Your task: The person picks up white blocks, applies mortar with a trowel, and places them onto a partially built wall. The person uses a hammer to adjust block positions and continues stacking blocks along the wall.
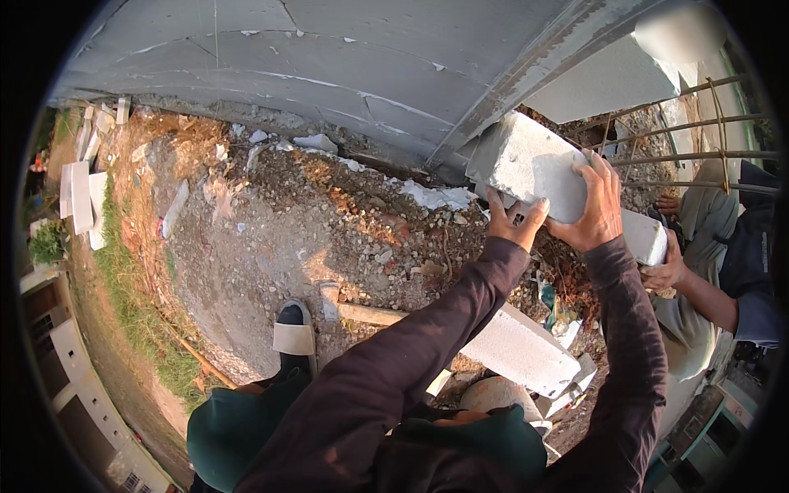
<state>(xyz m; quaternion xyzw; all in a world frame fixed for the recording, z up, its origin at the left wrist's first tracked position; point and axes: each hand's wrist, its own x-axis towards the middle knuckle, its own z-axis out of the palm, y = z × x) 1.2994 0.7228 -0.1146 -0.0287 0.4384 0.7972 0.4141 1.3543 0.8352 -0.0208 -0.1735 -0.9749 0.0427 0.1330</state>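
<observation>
We are holding a pale block [542, 160] beside the lower corner of a grey wall [329, 82]; its chunky, squared body is showing a matte, finely pitted surface — whether anything beneath is bearing its weight, we cannot tell. The wall is displaying rough, jagged seams, while crumbly, stony ground [246, 263] is spreading below it. A long pale block [526, 349] is lying near our knees, close to a narrow wooden strip [370, 314].

Both our sleeved arms are reaching forward and up. Our right hand [598, 205] is gripping the block's right end, fingers curling over the top and thumb pressing lower down. Our left hand [516, 220] is holding its lower edge, thumb and fingers standing apart.

At right, a co-worker's hand [667, 267] is clasping another block [645, 238], below thin, rusty rods [699, 156]. Between our knees a rounded pale object [497, 394] is sitting partly hidden — we cannot tell whether it is holding anything.
</observation>
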